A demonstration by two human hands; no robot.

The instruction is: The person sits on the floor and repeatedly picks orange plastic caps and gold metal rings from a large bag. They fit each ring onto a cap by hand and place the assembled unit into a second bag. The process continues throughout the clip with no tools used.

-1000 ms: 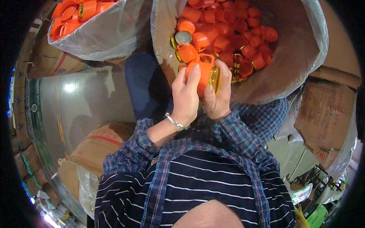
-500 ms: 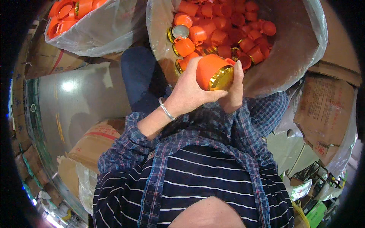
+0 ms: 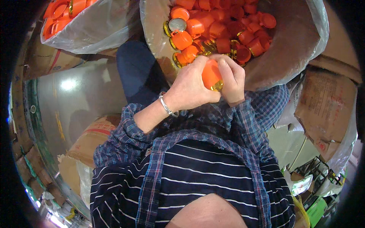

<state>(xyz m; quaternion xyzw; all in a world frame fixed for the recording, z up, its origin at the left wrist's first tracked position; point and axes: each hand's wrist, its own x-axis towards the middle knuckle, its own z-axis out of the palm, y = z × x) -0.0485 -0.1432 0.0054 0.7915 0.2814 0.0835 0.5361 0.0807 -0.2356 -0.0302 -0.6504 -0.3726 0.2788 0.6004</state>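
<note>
Orange cup clasped between your two hands, at the near edge of the box.
Your left hand curls round the cup's left side, thumb under its gold end; your right hand grips from the right, fingers bent, so neither is nearer. Its long axis points toward your body, gold end nearest you and a little right. The other cups lie beyond, inside the box.

Left hand and right hand close together, fingers curled inward; both forearms directed forward, converging.
</note>
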